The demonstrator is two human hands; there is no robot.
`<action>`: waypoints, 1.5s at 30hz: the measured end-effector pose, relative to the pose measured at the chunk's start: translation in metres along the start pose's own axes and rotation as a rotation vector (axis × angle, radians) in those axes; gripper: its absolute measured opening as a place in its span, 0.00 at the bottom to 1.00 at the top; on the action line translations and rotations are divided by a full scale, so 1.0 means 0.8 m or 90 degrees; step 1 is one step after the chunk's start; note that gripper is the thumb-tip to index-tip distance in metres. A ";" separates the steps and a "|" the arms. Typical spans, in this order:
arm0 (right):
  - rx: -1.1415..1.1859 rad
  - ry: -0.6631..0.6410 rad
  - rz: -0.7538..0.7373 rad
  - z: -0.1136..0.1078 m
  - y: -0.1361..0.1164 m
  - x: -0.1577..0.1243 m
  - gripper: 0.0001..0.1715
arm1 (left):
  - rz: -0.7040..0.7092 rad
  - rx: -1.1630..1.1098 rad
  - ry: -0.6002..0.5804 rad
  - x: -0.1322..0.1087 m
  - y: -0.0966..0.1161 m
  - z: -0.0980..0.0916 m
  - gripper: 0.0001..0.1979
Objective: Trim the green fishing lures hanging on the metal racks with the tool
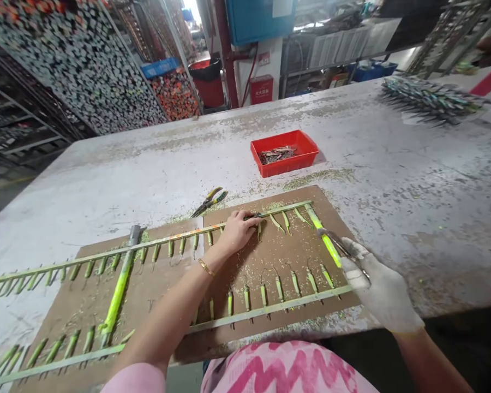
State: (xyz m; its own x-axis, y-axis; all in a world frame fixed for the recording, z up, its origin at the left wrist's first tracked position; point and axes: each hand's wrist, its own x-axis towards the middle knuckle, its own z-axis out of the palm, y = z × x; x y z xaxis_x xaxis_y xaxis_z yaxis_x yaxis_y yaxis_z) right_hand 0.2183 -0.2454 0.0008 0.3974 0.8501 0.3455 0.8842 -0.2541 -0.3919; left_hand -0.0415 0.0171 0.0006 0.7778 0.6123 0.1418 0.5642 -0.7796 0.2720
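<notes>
A long green-coated strip (175, 236) runs across the brown board (225, 273), with several small green-coated pieces hanging from it on wires. My left hand (241, 232), bare with a gold bracelet, rests on this strip, its fingers closed around small dark bits that I cannot make out. In a white glove, my right hand (378, 286) grips metal pliers (340, 245), whose tip lies over the bright yellow-green crossbar (330, 246) on the right. A second strip (270, 309) nearer my body carries more green pieces, pointing away from me.
Beyond the board lie yellow-and-black pliers (208, 202). A red tray (285, 154) holds small metal bits. Another yellow-green crossbar (118, 295) joins the strips at left. Green flakes litter the white table (180, 142). A dark bundle (431, 98) sits far right.
</notes>
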 end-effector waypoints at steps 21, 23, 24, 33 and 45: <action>0.121 0.014 -0.072 0.046 -0.062 0.096 0.25 | -0.023 -0.025 0.013 0.041 0.019 0.028 0.10; 0.103 0.016 -0.101 0.049 -0.068 0.100 0.24 | -0.049 -0.022 0.029 0.042 0.024 0.033 0.09; 0.087 0.014 -0.123 0.052 -0.070 0.102 0.23 | -0.056 -0.021 0.036 0.043 0.026 0.035 0.09; -0.053 -0.049 -0.257 0.083 -0.067 0.122 0.23 | -0.051 0.015 0.062 0.042 0.035 0.039 0.14; -0.073 -0.046 -0.238 0.091 -0.065 0.119 0.24 | 0.019 0.010 0.106 0.030 0.030 0.041 0.12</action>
State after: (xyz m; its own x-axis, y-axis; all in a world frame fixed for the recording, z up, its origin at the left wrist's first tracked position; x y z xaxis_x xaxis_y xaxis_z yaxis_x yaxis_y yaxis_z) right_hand 0.1922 -0.1179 -0.0081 0.0281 0.9229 0.3840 0.9880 0.0327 -0.1509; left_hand -0.0002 0.0083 -0.0204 0.7381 0.6017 0.3051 0.5470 -0.7985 0.2515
